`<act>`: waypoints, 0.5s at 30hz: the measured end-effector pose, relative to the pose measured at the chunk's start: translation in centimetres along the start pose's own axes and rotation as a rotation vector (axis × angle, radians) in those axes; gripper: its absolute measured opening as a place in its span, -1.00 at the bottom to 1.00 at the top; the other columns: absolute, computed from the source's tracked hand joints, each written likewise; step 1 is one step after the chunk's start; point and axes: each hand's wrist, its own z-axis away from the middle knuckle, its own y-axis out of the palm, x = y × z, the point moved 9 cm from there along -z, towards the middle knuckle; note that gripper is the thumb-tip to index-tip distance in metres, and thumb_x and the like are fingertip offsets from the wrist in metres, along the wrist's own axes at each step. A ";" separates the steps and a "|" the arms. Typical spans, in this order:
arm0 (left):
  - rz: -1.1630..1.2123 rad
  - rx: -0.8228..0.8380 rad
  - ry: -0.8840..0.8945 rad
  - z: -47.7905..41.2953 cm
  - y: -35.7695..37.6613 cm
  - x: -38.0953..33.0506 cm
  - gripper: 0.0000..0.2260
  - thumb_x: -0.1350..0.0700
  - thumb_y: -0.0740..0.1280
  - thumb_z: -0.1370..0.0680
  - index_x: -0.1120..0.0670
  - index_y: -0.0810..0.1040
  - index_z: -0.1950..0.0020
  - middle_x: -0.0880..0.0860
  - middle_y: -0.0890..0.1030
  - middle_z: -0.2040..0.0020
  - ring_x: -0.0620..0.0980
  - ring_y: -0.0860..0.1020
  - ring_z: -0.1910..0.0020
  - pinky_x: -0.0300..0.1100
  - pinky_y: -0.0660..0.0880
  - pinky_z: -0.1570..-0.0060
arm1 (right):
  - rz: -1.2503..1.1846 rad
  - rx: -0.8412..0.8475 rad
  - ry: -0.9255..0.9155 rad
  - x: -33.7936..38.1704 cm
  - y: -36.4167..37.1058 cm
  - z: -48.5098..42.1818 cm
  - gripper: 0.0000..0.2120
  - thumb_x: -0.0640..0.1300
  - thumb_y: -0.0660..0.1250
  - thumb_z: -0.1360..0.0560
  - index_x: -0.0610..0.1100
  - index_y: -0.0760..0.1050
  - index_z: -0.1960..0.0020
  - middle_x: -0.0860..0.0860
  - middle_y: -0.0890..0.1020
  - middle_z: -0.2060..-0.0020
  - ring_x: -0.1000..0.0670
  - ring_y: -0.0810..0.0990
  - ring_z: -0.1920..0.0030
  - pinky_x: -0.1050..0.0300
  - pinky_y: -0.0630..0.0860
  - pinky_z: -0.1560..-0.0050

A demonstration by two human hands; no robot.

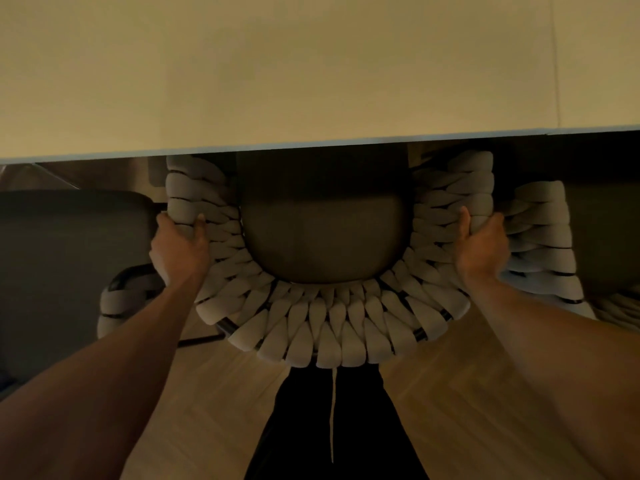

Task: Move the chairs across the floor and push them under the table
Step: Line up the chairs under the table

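both hands hold the woven chair point(325, 327) by its curved back: left hand point(180, 247) clamped on the left arm, right hand point(481, 244) on the right. its seat (dark cushion) sits partly under the table point(311, 81) near edge, flanked by neighbouring chairs point(540, 237) on the wood floor point(214, 393).

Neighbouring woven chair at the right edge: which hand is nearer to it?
Right. The right hand grips the rim of the middle chair just beside the neighbouring chair; the left hand grips the opposite rim, across the seat.
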 end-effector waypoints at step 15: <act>-0.025 0.019 0.071 0.2 0.9 2.2 -0.41 -0.23 0.41 -0.60 0.19 0.40 -0.38 0.28 0.57 -0.33 0.37 0.57 -0.28 0.29 0.54 -0.23 | 0.062 -0.046 -0.084 0.0 0.1 1.2 -0.42 0.19 0.17 -0.73 -0.22 0.27 -0.54 -0.22 0.46 -0.43 -0.37 0.59 -0.20 -0.21 0.52 -0.05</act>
